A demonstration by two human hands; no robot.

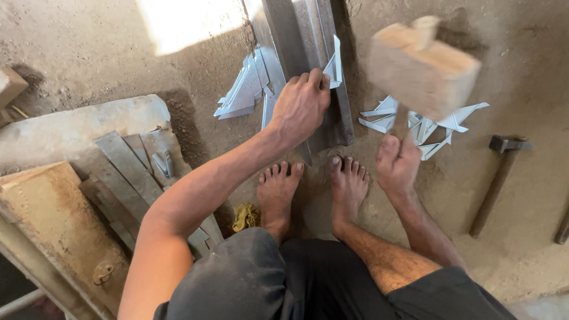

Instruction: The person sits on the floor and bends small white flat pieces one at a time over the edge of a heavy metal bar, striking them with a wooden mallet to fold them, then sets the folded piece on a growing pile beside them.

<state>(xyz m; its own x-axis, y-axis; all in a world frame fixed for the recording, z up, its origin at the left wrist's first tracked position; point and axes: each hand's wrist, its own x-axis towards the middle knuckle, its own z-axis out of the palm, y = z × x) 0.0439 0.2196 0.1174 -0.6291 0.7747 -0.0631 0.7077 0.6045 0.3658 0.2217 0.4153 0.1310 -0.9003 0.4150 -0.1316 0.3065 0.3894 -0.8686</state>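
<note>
Overhead view of a person squatting barefoot on an earthen floor [521, 249]. The left hand [300, 106] presses down on a long grey metal strip [296, 35] that runs away from the feet toward the top of the frame; its fingers [308, 77] are curled over a folded sheet-metal piece [333, 65] and pin it against the strip. The right hand [396, 163] is closed around the handle of a wooden mallet [424, 68], whose blocky head is raised above the floor to the right of the strip and is blurred. Both bare feet rest just below the near end of the strip, the left foot [277, 192] under the left hand, the right foot [348, 184] just beside the right hand.

A heap of cut, pointed sheet-metal pieces [243, 89] lies to the left of the strip, and a second heap [430, 121] lies to its right, partly hidden behind the mallet. A steel hammer [496, 178] with a wooden handle lies on the floor farther right, well apart from the hands. At the left, flat metal bars [127, 166] rest on a pale stone slab [77, 127], beside a rusty brown block [53, 225]. A small yellow rag [245, 216] lies on the floor just beside the left foot.
</note>
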